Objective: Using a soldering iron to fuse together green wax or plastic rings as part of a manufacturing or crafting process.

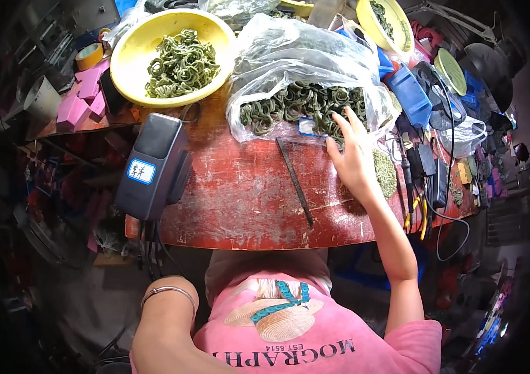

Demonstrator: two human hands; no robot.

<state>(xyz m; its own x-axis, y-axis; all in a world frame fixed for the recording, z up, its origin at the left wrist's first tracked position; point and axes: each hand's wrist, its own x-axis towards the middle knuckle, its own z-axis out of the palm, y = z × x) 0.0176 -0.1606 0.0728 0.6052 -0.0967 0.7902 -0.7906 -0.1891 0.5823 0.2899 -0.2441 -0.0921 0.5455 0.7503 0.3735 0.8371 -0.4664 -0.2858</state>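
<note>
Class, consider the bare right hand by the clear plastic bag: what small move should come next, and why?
Probably the bare right hand should close on some curled dark-green pieces: its spread fingers appear empty at the mouth of the clear plastic bag.

A red table (pixel 234 199), its paint scuffed and worn to pale patches, lies in bright light; below and around it the room drops into shadow, the floor (pixel 84 315) dim and greyish, the outermost edges too dark to read
</note>
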